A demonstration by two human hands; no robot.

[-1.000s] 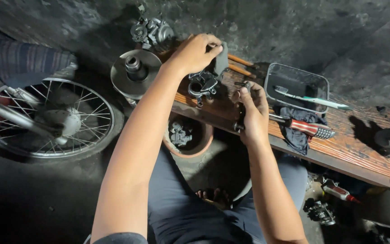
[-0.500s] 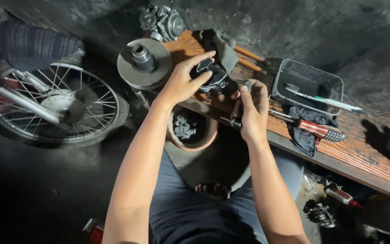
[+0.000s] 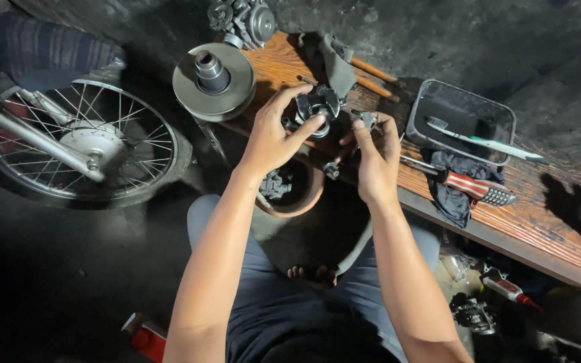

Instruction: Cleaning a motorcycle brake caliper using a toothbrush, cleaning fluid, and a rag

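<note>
My left hand (image 3: 278, 131) grips a small dark metal engine part (image 3: 317, 107) above the edge of a wooden bench (image 3: 539, 195). My right hand (image 3: 374, 154) holds a slim tool (image 3: 339, 160) whose tip points at that part; a small metal piece (image 3: 367, 119) shows at its fingertips. A round reddish bowl (image 3: 304, 195) with a metal part inside sits just below both hands. A grey rag (image 3: 334, 60) lies on the bench behind the part.
A pulley disc (image 3: 215, 79) and another engine assembly (image 3: 245, 20) stand at the bench's left end. A metal tray (image 3: 462, 121) with a toothbrush (image 3: 485, 140), a red-handled screwdriver (image 3: 472, 187) and a dark cloth (image 3: 452, 198) lie right. A spoked wheel (image 3: 82, 148) rests on the floor left.
My left hand has drawn the engine part back from the bench toward me, over the bowl. My right hand stayed close beside it with the tool.
</note>
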